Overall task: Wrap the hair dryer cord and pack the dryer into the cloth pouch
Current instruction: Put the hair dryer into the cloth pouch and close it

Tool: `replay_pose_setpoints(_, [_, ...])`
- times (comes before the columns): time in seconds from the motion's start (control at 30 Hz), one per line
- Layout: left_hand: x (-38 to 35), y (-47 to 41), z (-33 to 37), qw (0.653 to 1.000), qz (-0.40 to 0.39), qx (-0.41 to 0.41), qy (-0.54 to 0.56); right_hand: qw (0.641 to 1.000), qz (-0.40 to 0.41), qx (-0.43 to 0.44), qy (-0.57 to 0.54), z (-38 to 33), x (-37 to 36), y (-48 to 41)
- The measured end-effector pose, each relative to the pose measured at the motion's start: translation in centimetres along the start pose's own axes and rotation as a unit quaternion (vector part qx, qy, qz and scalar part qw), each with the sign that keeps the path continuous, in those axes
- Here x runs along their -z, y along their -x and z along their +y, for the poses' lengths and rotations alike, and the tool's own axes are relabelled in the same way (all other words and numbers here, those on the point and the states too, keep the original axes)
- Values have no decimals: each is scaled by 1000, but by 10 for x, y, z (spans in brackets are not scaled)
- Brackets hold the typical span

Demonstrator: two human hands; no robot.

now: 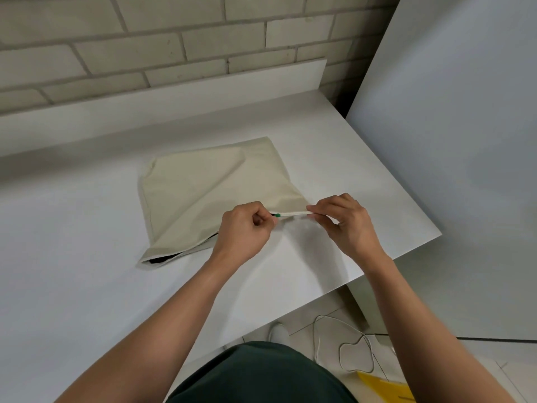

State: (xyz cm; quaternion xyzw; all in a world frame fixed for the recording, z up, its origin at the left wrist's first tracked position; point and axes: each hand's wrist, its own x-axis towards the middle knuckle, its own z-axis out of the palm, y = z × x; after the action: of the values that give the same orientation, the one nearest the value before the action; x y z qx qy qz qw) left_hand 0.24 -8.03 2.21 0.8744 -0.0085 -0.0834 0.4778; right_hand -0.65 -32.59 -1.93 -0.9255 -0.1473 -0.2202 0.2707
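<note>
Nearest me, a white cable (343,338) loops on the tiled floor. On the white table (87,228), my left hand (247,228) pinches a green tab (278,215), my right hand (348,225) pinches the cloth pouch (215,193) at its corner. A brick wall (145,39) stands behind.

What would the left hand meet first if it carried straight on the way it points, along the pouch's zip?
Likely the right hand, whose fingertips pinch the zip's end at the cloth pouch's corner. Only a stretch of zip lies between it and the left hand, which pinches the green pull.
</note>
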Motion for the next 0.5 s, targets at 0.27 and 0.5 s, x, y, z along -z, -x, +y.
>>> replay_pose_setpoints(0.27, [18,8,-8,999,38,-5,-4,992,-111,24,46,-15,7,-6])
replay_pose_setpoints(0.5, [25,6,8,999,43,-19,-8,994,-49,89,41,-71,-22,-37])
